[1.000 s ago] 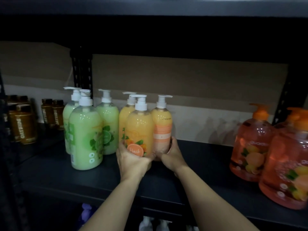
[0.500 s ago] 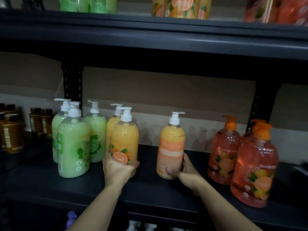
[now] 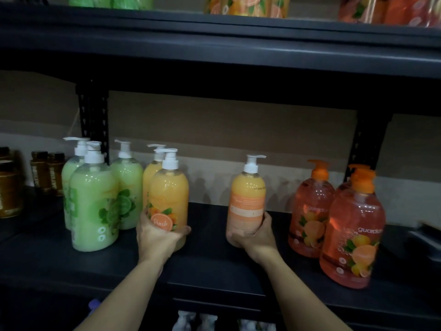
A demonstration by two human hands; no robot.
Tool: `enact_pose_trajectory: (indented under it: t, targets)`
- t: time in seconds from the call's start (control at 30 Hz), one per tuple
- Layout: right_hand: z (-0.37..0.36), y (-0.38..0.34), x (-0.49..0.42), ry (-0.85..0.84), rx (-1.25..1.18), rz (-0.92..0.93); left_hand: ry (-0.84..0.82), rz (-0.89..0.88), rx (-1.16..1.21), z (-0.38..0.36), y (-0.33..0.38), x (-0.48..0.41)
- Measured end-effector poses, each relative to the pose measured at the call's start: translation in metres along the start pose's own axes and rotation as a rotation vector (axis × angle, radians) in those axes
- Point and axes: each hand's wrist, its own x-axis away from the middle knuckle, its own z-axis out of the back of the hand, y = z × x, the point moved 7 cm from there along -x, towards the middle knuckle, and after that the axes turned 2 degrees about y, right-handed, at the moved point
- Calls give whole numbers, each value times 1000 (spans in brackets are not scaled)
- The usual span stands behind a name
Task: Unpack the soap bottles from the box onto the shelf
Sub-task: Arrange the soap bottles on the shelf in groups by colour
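On the dark shelf [image 3: 210, 263] stand pump soap bottles. My left hand [image 3: 157, 235] grips the base of a yellow peach bottle [image 3: 170, 194] with its label facing me; another yellow bottle [image 3: 150, 173] stands right behind it. My right hand [image 3: 254, 237] holds a second yellow bottle [image 3: 248, 194] upright on the shelf, its back label toward me, apart from the others. Three green lime bottles [image 3: 93, 206] stand to the left. The box is out of sight.
Orange pump bottles [image 3: 350, 225] stand at the right, close to my right hand's bottle. Brown bottles [image 3: 46, 173] sit at the far left. The upper shelf [image 3: 214, 41] hangs low overhead with more soap on it. A black upright post [image 3: 93, 115] stands behind the green bottles.
My right hand has slid its yellow bottle rightward, away from the peach group, opening a gap. The left hand stays on the front peach bottle. The view has tilted upward.
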Motion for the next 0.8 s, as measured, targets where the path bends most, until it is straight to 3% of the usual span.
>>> enact_pose_trajectory:
  t: [0.5, 0.8]
  targets:
    - [2, 0, -1, 45, 91, 42, -91, 22, 5, -2, -1, 4]
    - [5, -4, -1, 32, 84, 63, -163, 14, -44, -47, 24, 22]
